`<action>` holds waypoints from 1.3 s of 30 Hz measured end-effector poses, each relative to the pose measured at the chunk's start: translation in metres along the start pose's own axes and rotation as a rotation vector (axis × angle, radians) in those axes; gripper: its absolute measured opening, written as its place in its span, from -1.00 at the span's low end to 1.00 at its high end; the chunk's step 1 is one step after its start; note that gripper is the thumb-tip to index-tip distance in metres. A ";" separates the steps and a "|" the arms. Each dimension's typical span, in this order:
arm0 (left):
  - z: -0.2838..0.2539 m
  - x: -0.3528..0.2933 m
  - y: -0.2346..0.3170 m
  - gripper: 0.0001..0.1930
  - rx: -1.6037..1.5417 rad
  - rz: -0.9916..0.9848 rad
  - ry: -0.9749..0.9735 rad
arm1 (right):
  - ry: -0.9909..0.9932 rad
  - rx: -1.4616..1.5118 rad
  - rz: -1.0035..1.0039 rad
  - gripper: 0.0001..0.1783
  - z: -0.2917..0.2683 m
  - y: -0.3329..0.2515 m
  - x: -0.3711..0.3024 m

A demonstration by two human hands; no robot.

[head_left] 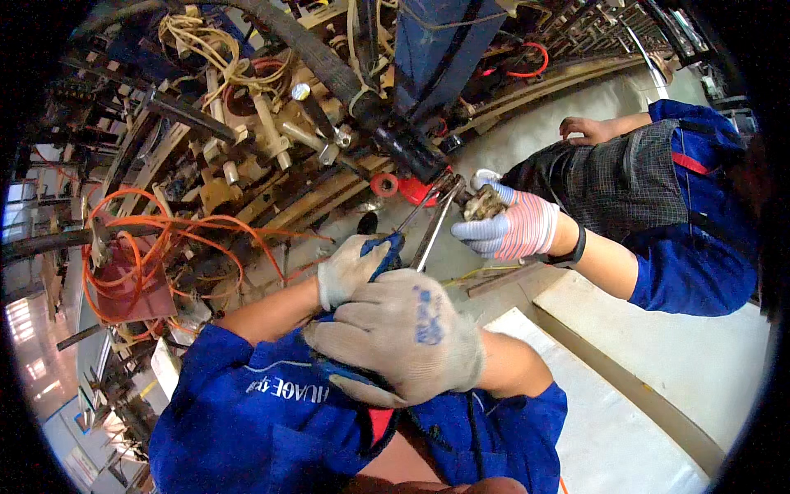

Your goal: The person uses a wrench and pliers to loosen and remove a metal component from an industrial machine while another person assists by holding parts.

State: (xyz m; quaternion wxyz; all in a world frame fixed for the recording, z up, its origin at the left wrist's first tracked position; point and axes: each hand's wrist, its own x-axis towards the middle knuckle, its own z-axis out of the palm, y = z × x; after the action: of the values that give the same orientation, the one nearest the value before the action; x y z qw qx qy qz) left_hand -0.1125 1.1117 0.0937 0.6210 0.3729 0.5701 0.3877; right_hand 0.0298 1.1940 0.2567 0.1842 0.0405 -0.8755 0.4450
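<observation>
My left hand (355, 267), in a pale glove with blue coating, is closed around the near end of a thin dark metal rod (415, 213). Just below it, my right hand (403, 329), gloved alike, makes a fist at the lower end of a long shiny steel bar (436, 226), which looks like a tool handle. Rod and bar converge at the end of a black cylinder (411, 152); their far ends are too crowded to make out. There, a co-worker's hand (518, 226) in a striped glove grips a greasy metal fitting (484, 203).
Orange hoses (169, 235) loop at the left. Machine parts with metal rods (267, 123) fill the upper left, and a thick black hose (313, 53) runs down to the cylinder. A blue post (440, 53) rises behind. Pale panels (650, 350) lie at the right.
</observation>
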 end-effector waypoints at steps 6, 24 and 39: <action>0.011 0.006 0.018 -0.71 -0.005 -0.026 0.058 | 0.172 -0.279 0.051 -0.66 0.042 0.020 -0.031; -0.028 0.035 -0.024 -0.66 1.083 0.961 -0.026 | 0.766 0.492 0.809 -0.07 0.151 0.085 -0.128; -0.024 0.010 -0.019 -0.74 0.396 0.321 -0.031 | 0.487 -0.383 0.520 -0.58 0.023 0.245 -0.142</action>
State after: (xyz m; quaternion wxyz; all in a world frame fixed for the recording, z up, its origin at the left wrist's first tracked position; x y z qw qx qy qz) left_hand -0.1345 1.1133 0.0702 0.4748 0.5790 0.5589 0.3564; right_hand 0.0977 1.3098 0.0057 0.2721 -0.3240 -0.8543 0.3019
